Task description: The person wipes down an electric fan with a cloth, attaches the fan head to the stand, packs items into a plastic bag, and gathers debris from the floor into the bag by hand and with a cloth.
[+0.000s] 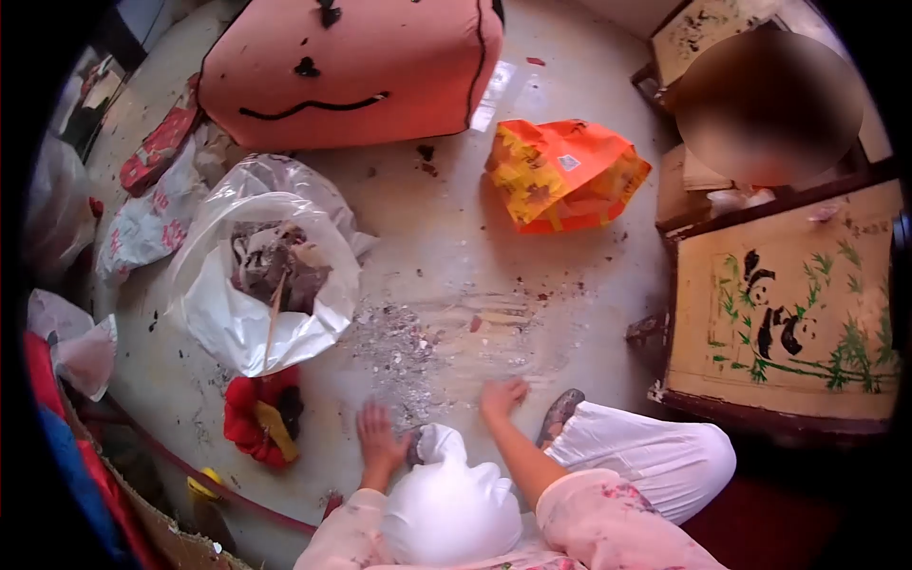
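Note:
My left hand (378, 435) rests palm down on the floor near the front, fingers spread, with nothing in it. To its right, my right hand (503, 397) touches the floor, its fingers bent and partly hidden, so its grip cannot be made out. Between and beyond both hands lies a scatter of small debris (404, 340) with pale streaks. A clear plastic bag (328, 275) stands open at the left, holding greyish waste and a thin stick. Close to my left hand on the left is a red cloth item (249, 418) with a yellow strip.
A pink padded piece (351, 66) lies at the back. An orange and yellow bag (570, 176) is right of centre. A wooden panel with pandas (788, 304) stands at the right, near a blurred area. More bags (142, 228) lie left. A cardboard edge runs along the lower left.

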Tool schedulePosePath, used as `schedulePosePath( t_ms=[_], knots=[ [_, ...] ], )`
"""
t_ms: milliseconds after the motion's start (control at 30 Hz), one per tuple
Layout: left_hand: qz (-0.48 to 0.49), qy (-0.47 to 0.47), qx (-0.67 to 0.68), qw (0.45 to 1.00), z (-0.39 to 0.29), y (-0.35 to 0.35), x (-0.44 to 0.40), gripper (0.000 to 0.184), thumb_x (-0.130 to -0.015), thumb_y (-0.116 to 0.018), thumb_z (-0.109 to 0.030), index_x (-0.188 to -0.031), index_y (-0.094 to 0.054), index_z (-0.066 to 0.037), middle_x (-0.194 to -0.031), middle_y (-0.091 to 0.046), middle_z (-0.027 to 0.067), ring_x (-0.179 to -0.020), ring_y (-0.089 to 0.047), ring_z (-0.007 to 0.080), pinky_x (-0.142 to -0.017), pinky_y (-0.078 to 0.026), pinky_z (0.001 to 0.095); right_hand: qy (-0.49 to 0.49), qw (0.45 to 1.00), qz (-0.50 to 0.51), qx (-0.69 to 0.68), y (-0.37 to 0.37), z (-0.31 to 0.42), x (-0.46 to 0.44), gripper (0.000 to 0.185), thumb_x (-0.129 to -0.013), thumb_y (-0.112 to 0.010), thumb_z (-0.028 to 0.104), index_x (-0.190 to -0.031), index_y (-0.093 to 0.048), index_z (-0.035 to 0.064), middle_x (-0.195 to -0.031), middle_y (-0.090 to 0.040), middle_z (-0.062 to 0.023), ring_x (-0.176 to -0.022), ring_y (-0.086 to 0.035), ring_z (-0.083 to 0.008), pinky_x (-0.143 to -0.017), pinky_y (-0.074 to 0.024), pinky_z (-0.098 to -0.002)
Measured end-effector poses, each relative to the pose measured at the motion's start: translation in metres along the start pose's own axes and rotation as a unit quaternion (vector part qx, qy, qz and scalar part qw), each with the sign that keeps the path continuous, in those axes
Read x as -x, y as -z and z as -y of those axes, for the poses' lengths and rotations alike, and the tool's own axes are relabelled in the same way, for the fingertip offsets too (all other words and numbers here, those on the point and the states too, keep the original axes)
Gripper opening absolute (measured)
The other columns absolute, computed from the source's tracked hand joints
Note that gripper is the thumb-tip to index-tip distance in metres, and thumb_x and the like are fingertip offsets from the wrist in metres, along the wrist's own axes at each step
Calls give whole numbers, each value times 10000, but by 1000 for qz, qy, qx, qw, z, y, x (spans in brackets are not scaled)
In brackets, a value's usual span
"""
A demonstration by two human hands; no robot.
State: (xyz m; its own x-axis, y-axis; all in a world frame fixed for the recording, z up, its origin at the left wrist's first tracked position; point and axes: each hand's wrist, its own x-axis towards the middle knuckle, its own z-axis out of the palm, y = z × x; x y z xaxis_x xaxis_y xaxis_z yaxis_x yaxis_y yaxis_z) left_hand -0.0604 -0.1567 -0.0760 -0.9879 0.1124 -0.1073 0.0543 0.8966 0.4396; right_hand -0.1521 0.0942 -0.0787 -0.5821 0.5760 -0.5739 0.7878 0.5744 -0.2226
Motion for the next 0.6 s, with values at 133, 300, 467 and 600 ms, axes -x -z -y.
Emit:
schedulePosePath(
  t_ms=[133,300,467,600],
  knots=[
    [13,-80,-49,996,4,-1,-44,820,-782,-686,-421,-1411,-319,-44,-1483,-273,199,-1406,-202,370,-1143,-142,553,248,959,122,-64,-16,55,37,718,-903,-534,310,-1429,-245,-84,-1481,-249,-294,-1398,-159,-453,-1161,-123,-461],
    [-75,-23,-70,994,5,40,-137,704,-815,-656,-389,-1362,-402,-26,-1430,-359,223,-1340,-320,388,-1107,-236,532,333,941,-13,-53,64,61,-29,660,-900,-512,267,-1437,-280,-39,-1484,-300,-233,-1399,-242,-366,-1166,-151,-397],
    [7,240,149,959,52,29,-164,659,-831,-638,-287,-1362,-392,15,-1350,-448,256,-1261,-384,428,-1069,-275,515,84,988,-98,79,90,29,-121,649,-886,-524,237,-1423,-300,-50,-1479,-306,-241,-1401,-234,-361,-1172,-131,-418],
    [29,93,159,982,-19,44,-180,637,-835,-630,-294,-1361,-411,-9,-1388,-428,217,-1274,-400,392,-1058,-312,508,290,954,-79,15,25,65,-102,622,-894,-530,247,-1401,-332,-53,-1477,-299,-256,-1389,-254,-385,-1162,-151,-443]
  ],
)
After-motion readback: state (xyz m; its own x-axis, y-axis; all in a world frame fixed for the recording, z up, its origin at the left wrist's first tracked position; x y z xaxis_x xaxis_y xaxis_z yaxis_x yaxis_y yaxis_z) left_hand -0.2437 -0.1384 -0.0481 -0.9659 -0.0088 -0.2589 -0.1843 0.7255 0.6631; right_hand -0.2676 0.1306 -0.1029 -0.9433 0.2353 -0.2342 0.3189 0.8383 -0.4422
